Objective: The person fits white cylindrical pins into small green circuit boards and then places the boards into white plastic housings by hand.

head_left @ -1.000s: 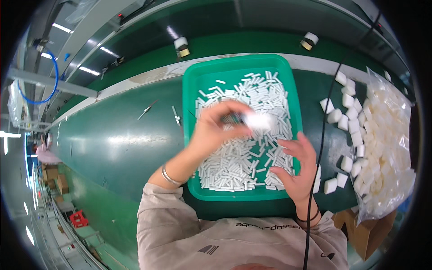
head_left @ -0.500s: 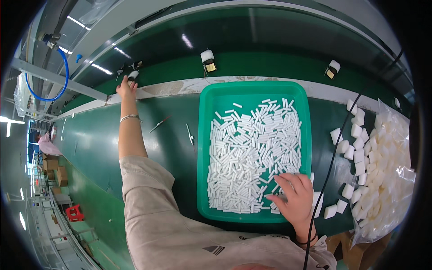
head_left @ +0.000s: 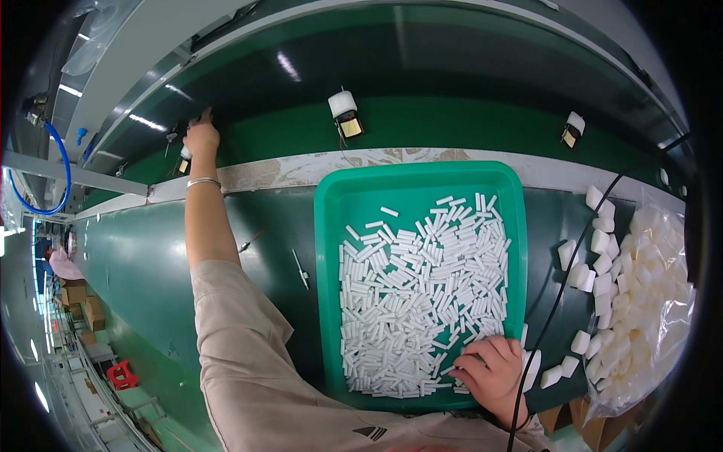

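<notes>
Small white sticks (head_left: 399,294) lie in a loose layer in a green tray (head_left: 324,256). At the tray's near right corner is my right hand (head_left: 491,374), fingers curled and closed, with a white stick at its fingertips. My left hand (head_left: 202,135) reaches far out over the green belt at the upper left; its back hides most of the fingers and whatever lies under them. Right beside its wrist sits a small black device with a white block (head_left: 185,157). A like device (head_left: 345,117) stands on the belt beyond the tray.
A third device (head_left: 574,129) is on the belt at the right. White foam blocks (head_left: 601,241) and a clear bag (head_left: 644,301) of them lie right of the tray. A black cable (head_left: 565,279) hangs across the right side. A thin tool (head_left: 301,269) lies left of the tray.
My left hand has left the white-topped device and moved farther over the belt. My right hand's fingers, spread before, have curled in on the sticks. The view has shifted slightly.
</notes>
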Available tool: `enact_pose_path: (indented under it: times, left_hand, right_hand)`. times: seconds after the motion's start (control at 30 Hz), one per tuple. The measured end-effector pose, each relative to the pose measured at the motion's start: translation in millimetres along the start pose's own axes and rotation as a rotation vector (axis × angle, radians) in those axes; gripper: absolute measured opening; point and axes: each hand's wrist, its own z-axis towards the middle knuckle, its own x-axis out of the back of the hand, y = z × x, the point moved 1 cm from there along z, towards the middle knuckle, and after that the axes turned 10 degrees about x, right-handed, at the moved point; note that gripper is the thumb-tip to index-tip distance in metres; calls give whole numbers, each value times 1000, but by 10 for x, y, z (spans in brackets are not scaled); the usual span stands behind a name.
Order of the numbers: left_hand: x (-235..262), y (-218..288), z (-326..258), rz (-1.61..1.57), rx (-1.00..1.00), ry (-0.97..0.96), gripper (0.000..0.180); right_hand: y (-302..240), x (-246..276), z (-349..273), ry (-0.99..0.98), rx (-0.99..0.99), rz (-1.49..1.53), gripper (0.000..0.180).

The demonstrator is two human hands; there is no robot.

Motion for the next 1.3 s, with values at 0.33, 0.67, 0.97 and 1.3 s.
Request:
enact_pose_path:
  times: [0.33, 0.67, 0.97, 1.3]
  left_hand:
    - [925, 631, -920, -594, -437, -12, 15]
    - [1795, 945, -3042, -2125, -130, -1475, 11]
    - [2265, 1105, -4148, -1699, -413, -1463, 61]
    - [2119, 1058, -4166, -1679, -201, -1518, 64]
  right_hand:
    - [46, 8, -97, 293, -9, 313, 18]
    - [5, 137, -224, 540, -305, 699, 20]
    - [147, 158, -260, 626, -422, 1257, 30]
    - [58, 149, -223, 471, -522, 1558, 43]
